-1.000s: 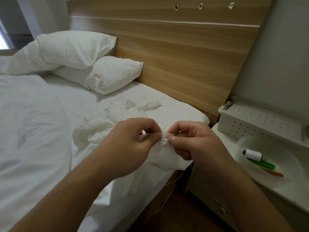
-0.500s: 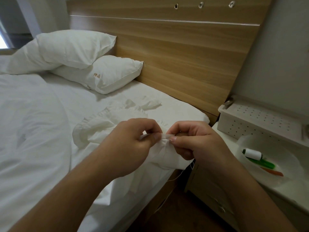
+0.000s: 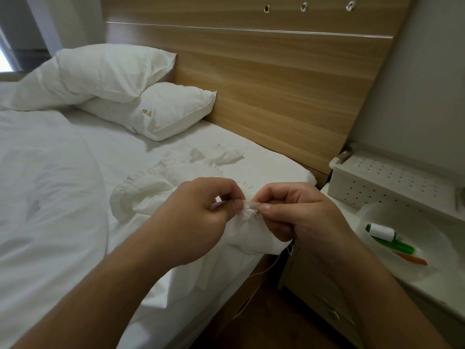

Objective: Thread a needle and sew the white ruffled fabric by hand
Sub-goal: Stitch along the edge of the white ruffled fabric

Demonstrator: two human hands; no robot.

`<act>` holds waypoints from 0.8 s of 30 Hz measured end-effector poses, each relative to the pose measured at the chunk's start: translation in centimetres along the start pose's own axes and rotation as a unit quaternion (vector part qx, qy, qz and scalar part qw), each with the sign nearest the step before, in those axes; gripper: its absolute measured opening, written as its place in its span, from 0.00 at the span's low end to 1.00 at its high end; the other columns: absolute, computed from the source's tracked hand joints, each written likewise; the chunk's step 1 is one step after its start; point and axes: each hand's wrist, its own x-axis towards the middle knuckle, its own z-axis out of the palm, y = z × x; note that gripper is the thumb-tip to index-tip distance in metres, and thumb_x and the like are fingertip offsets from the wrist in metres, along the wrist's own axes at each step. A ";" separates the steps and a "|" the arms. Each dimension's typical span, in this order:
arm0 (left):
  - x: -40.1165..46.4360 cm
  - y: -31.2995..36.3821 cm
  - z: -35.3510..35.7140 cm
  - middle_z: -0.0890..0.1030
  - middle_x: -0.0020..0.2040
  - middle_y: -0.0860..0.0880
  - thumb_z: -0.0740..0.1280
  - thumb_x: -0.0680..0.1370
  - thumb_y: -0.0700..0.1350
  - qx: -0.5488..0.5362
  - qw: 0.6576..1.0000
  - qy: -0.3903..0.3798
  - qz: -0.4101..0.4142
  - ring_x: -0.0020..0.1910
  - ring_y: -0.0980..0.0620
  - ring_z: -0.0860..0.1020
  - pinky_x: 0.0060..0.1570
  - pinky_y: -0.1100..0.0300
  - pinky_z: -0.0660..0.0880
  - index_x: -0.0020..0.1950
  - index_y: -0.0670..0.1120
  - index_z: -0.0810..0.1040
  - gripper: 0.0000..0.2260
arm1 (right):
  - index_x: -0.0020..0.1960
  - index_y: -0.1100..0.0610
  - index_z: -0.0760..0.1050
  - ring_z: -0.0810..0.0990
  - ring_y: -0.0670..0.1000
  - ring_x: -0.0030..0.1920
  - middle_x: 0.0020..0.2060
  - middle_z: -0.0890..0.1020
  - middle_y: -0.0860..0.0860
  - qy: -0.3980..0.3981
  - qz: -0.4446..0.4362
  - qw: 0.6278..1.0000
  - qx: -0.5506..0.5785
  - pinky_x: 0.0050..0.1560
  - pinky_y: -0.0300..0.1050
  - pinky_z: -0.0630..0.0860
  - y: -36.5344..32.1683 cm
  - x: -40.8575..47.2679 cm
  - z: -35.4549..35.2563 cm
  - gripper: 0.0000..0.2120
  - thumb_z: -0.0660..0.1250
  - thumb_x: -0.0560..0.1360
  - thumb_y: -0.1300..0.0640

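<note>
— So, how are the fingers?
— Both hands pinch the white ruffled fabric [image 3: 161,195]. The left hand [image 3: 198,217] and right hand [image 3: 297,215] have curled fingers, tips almost meeting on one fold.
— Any change from before?
— Almost none; the grip stays.
— And the thread [image 3: 271,267]?
— It hangs below the right fingers. The needle I cannot see.

The white ruffled fabric [image 3: 161,190] lies crumpled at the bed's edge, one hem raised and stretched taut. A pale thread [image 3: 273,264] dangles below it. The needle cannot be made out.
</note>
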 end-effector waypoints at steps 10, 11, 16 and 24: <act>0.2 -0.6 0.1 0.78 0.31 0.65 0.69 0.84 0.47 -0.014 1.000 -0.006 0.008 0.30 0.62 0.75 0.33 0.71 0.68 0.43 0.56 0.82 0.10 | 0.44 0.61 0.81 0.66 0.44 0.27 0.26 0.71 0.49 -0.013 -0.013 1.000 0.019 0.29 0.38 0.63 0.5 0.2 0.0 0.06 0.66 0.73 0.60; 0.2 -0.7 0.1 0.78 0.31 0.65 0.69 0.84 0.47 -0.020 1.000 -0.009 0.006 0.30 0.62 0.76 0.33 0.71 0.68 0.43 0.56 0.83 0.10 | 0.43 0.60 0.81 0.66 0.44 0.27 0.26 0.71 0.49 -0.017 -0.018 0.999 0.026 0.29 0.38 0.63 0.6 0.2 0.0 0.06 0.66 0.74 0.61; 0.2 -1.1 0.2 0.80 0.32 0.59 0.70 0.83 0.49 -0.088 0.996 -0.018 -0.005 0.31 0.57 0.77 0.37 0.62 0.72 0.41 0.54 0.84 0.10 | 0.45 0.61 0.81 0.64 0.46 0.28 0.27 0.69 0.50 -0.035 -0.038 0.996 0.072 0.31 0.40 0.60 1.2 0.3 0.0 0.06 0.65 0.75 0.62; 0.1 -1.3 0.4 0.84 0.37 0.50 0.71 0.82 0.50 -0.140 0.990 -0.009 0.005 0.39 0.42 0.82 0.41 0.52 0.77 0.43 0.52 0.86 0.09 | 0.45 0.60 0.80 0.64 0.46 0.28 0.27 0.68 0.50 -0.033 -0.050 0.993 0.104 0.30 0.39 0.63 1.6 0.4 0.4 0.05 0.65 0.76 0.62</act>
